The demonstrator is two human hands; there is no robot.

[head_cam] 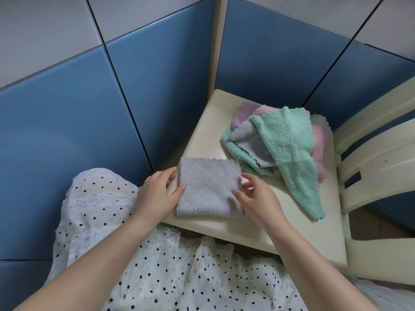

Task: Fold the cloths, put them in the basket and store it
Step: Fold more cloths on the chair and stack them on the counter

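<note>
Both hands, left hand (157,194) and right hand (253,196), pinch the folded grey cloth (208,187) with curled fingers (179,191), squaring it flat on the chair seat (303,232).

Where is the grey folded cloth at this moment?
In the head view, the grey folded cloth lies at the near corner of the chair seat, between the left hand and right hand.

Head camera looks steeply down, close over a chair seat (226,230), seemingly wide-angle.
</note>
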